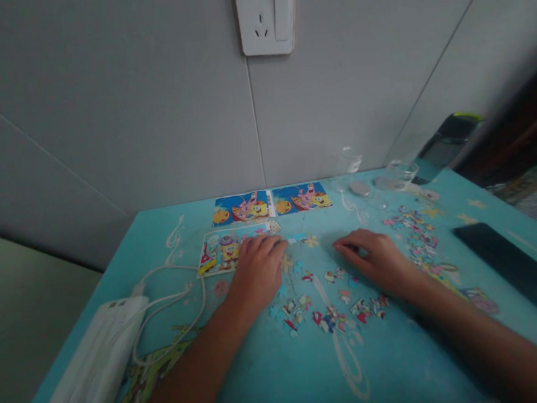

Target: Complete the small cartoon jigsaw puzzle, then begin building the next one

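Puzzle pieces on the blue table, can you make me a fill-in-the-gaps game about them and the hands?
1. The left hand rests on the edge of a cartoon ____.
2. The loose puzzle pieces lie ____ the two hands.
3. The right hand lies flat on the ____ table.
4. A white socket is on the ____.

Missing words: picture; between; blue; wall

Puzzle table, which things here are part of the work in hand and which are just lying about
In hand: left hand on the partly built puzzle; right hand; loose pieces; reference pictures.
Lying about: white cable; black phone; clear cups.
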Demonstrator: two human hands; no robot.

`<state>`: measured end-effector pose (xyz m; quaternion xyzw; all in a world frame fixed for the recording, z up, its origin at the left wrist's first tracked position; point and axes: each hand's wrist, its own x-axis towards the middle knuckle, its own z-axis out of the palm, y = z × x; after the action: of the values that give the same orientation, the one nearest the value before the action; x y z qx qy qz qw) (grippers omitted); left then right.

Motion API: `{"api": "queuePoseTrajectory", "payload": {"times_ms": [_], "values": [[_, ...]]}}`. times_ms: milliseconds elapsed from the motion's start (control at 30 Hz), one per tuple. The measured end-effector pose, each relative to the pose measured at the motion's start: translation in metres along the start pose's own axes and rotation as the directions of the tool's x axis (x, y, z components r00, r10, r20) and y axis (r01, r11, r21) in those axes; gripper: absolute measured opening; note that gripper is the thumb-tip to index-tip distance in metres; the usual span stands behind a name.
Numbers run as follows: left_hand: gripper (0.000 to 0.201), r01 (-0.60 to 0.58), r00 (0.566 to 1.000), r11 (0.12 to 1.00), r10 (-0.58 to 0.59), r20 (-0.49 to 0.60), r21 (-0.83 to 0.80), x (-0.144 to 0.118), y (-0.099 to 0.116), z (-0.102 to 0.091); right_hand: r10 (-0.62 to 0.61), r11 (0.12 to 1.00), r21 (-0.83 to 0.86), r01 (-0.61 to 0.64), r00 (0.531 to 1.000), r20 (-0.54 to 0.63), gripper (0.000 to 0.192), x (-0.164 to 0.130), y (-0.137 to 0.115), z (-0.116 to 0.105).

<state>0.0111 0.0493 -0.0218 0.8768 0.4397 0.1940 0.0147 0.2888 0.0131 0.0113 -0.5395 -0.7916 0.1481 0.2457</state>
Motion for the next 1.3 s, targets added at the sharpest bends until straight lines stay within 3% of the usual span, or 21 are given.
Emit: {"api": "queuePoseTrajectory", "payload": {"times_ms": [233, 433, 533, 733, 1000, 1300], "values": [[0.043, -0.003, 1.0, 1.0, 0.003, 0.017, 0.017, -0.001, -0.002, 0.002, 0.062, 0.998, 0.009, -0.062, 0.998, 0.01, 0.026, 0.001, 0.0, -0.003], [0.043, -0.01, 1.0, 1.0, 0.009, 0.025, 0.007, 0.0, -0.004, 0.003, 0.103, 0.984, 0.109, -0.14, 0.95, 0.295, 0.02, -0.003, 0.001, -0.024], [0.042, -0.005, 1.0, 1.0, 0.005, 0.021, -0.009, 0.001, -0.005, 0.003, 0.121, 0.983, 0.092, -0.162, 0.932, 0.342, 0.018, -0.004, 0.002, -0.03], [0.046, 0.023, 1.0, 0.998, -0.022, 0.013, -0.061, 0.001, -0.009, 0.004, 0.053, 0.992, 0.094, -0.084, 0.955, 0.291, 0.015, -0.005, -0.01, -0.019], [0.049, 0.028, 0.999, 0.997, -0.026, 0.019, -0.078, 0.001, -0.007, 0.002, -0.093, 0.989, 0.131, 0.075, 0.986, 0.138, 0.015, -0.006, -0.021, -0.002], [0.049, 0.027, 1.0, 0.997, -0.026, 0.011, -0.075, 0.001, -0.006, 0.003, -0.106, 0.993, 0.075, 0.096, 0.984, 0.14, 0.017, -0.005, -0.017, 0.003]]}}
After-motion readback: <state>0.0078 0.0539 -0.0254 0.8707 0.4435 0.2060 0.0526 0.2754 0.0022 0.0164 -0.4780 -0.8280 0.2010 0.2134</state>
